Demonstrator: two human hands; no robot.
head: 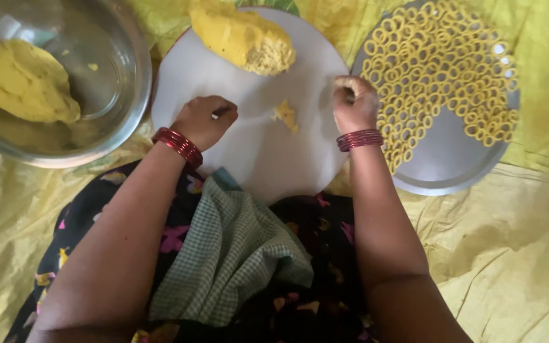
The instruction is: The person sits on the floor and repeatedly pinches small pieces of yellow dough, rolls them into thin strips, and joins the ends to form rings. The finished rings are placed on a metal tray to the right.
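Note:
My left hand (206, 119) rests curled on the round white board (255, 159), fingers closed; whether it pinches a thin dough strand I cannot tell. My right hand (354, 103) is curled at the board's right edge beside the steel tray, fingers closed around a bit of yellow dough. A small yellow dough piece (285, 115) lies on the board between my hands. A big yellow dough lump (243, 38) sits at the board's far edge. Both wrists wear red bangles.
A steel tray (446, 159) at right holds several yellow dough rings (440, 63). A steel bowl (112, 95) at top left holds another dough lump (25, 81). A green checked cloth (230, 254) lies on my lap. Yellow sheet (516, 254) covers the floor.

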